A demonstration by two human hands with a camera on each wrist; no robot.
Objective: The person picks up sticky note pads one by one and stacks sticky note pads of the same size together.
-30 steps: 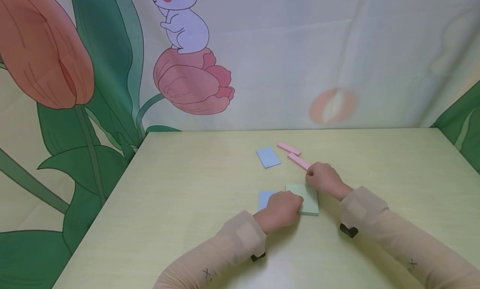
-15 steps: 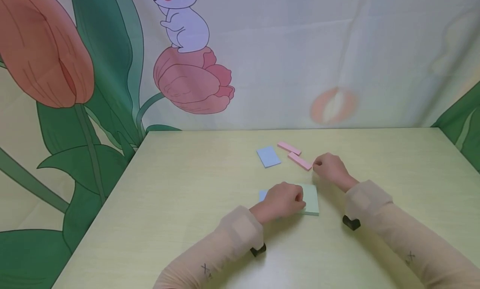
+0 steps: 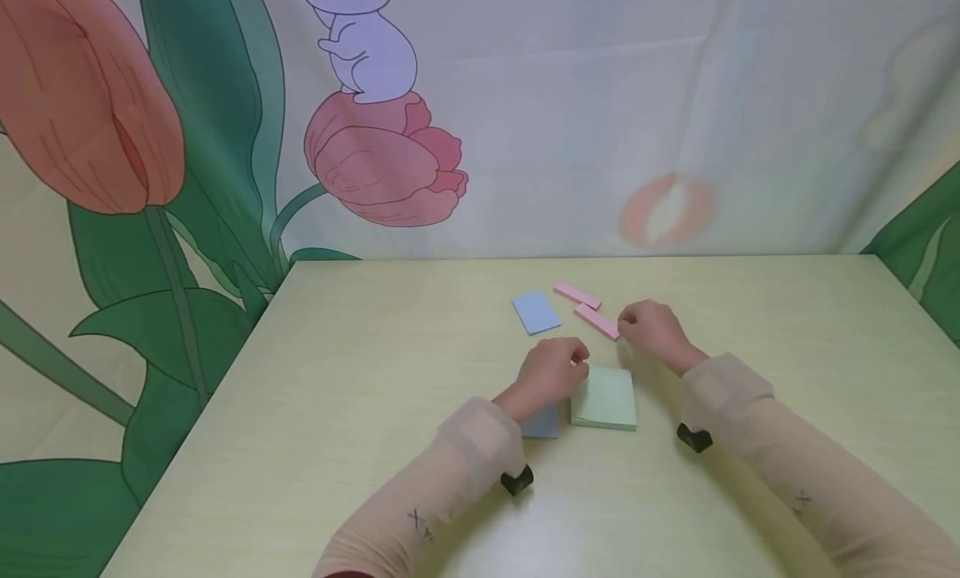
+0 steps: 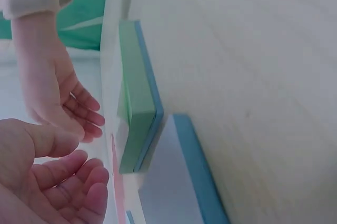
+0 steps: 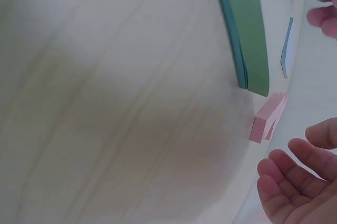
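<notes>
In the head view, my left hand point(image 3: 551, 368) hovers over the blue sticky-note pad point(image 3: 542, 424) and the far left corner of the green sticky-note pad point(image 3: 604, 401). Its fingers are loosely curled with nothing between them. A thin blue layer point(image 4: 150, 71) shows under the green pad in the left wrist view. My right hand point(image 3: 654, 332) is past the green pad, near the end of a pink sticky-note strip pad point(image 3: 597, 321). In the right wrist view, its fingers point(image 5: 297, 174) curve loosely and hold nothing.
A second pink strip pad point(image 3: 577, 296) lies just behind the first. To their left is a smaller blue pad point(image 3: 536, 312). All rest on a pale wooden table point(image 3: 360, 370), with a printed curtain point(image 3: 555, 128) behind its far edge.
My left hand has come off the green pad and moved back and left, uncovering its top. My right hand has drawn back from the pink strip and hovers by its end.
</notes>
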